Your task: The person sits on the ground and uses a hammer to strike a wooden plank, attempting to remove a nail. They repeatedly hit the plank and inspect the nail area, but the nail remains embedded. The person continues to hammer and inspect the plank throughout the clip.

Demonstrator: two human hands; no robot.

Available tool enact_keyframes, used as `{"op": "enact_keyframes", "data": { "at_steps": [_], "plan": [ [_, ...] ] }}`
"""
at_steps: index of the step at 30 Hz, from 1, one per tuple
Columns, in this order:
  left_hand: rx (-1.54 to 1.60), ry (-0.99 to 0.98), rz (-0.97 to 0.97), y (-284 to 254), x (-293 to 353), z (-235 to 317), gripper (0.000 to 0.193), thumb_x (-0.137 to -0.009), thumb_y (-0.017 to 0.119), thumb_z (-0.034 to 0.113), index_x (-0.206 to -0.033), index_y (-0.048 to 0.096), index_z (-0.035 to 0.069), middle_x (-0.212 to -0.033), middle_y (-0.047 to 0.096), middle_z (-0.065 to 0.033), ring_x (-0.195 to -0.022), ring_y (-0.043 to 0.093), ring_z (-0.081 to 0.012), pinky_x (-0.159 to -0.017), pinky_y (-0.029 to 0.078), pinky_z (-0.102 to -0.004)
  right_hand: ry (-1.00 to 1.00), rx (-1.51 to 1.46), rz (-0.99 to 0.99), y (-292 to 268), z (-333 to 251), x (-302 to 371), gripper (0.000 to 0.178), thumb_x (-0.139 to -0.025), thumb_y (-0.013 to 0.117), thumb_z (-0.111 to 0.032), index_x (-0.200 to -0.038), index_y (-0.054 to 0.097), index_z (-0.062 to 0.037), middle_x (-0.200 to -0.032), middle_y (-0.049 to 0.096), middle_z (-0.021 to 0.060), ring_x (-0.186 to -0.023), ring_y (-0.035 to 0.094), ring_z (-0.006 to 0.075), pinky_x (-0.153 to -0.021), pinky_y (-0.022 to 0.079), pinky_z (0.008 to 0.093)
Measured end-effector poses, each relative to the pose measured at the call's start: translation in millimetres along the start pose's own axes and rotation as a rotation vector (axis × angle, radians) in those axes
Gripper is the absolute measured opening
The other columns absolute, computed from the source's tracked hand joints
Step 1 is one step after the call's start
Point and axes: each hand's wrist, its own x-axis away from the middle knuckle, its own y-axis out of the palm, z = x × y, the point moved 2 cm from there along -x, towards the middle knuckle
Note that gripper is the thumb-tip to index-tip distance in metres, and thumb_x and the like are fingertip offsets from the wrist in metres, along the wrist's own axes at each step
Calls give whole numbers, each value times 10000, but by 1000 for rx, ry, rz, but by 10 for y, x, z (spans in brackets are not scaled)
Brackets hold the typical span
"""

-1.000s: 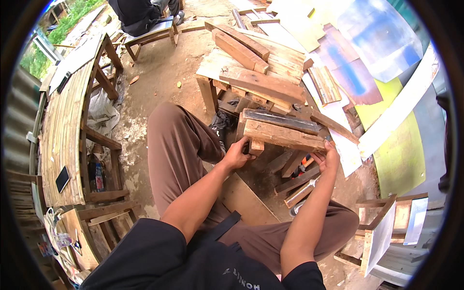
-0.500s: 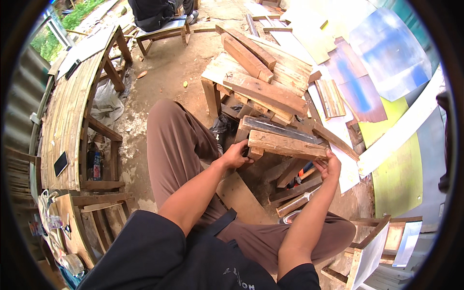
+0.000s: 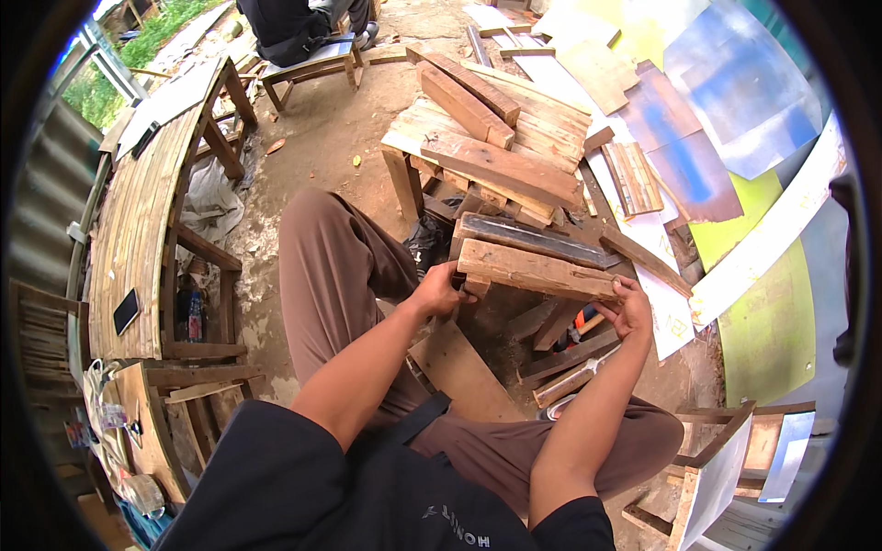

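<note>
A rough brown wooden board [image 3: 537, 269] lies crosswise between my two hands, with a short wood piece under its left end. My left hand [image 3: 441, 292] is closed round that left end, its fingertips partly hidden. At the other end, my right hand [image 3: 632, 309] pinches the board's edge, thumb on top and fingers below. Just behind the board is a wooden beam with a dark, worn top [image 3: 542, 241]; whether the two touch, I cannot tell.
Several thick wooden planks [image 3: 501, 170] lie on a low slatted table [image 3: 400, 142] ahead. A bamboo-topped bench [image 3: 138, 266] with a phone [image 3: 126, 312] stands to the left. Painted sheets [image 3: 744, 92] lie at the right. A person [image 3: 285, 32] sits at the far left on a small bench.
The board has shifted a little to the left. My right thumb has come up onto its right end. The whole view has also moved slightly.
</note>
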Motion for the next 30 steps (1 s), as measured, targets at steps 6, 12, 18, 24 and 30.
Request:
{"op": "enact_keyframes", "data": {
  "at_steps": [6, 12, 18, 24, 30],
  "plan": [
    [-108, 65, -66, -80, 50, -107, 585, -767, 909, 50, -1302, 674, 22, -1233, 764, -125, -1126, 718, -208, -1012, 556, -373, 12, 42, -32, 5, -15, -5, 272, -1049, 581, -86, -1311, 571, -14, -1266, 650, 213, -1107, 724, 398, -900, 669, 540],
    [-255, 115, -177, -153, 75, -192, 584, -768, 917, 81, -1299, 677, 40, -1198, 770, -118, -1071, 718, -186, -961, 563, -370, 42, 49, -54, -9, 27, 12, 264, -1049, 579, -72, -1311, 566, -45, -1280, 642, 196, -1122, 719, 390, -915, 665, 532],
    [-182, 94, -80, -76, 63, -254, 614, -759, 923, 93, -1311, 661, 42, -1181, 768, -119, -1087, 713, -204, -969, 558, -367, 65, 28, -54, -6, 102, 37, 254, -1042, 596, -64, -1292, 558, -52, -1273, 644, 199, -1124, 719, 392, -908, 667, 534],
    [-178, 57, -43, -38, 52, -149, 730, -727, 931, 95, -1381, 609, 46, -1345, 709, -173, -1294, 651, -355, -1080, 521, -422, 76, 46, -77, -88, 94, 109, 280, -1040, 636, -94, -1308, 557, -78, -1254, 683, 189, -1117, 726, 379, -920, 656, 536],
    [-190, 77, -77, -58, 13, -155, 739, -763, 912, 84, -1413, 563, 41, -1346, 702, -150, -1272, 654, -277, -1091, 503, -400, 52, 14, -62, -107, 51, 180, 272, -1050, 611, -73, -1315, 554, -57, -1256, 673, 199, -1081, 740, 382, -871, 675, 504]
  ]
}}
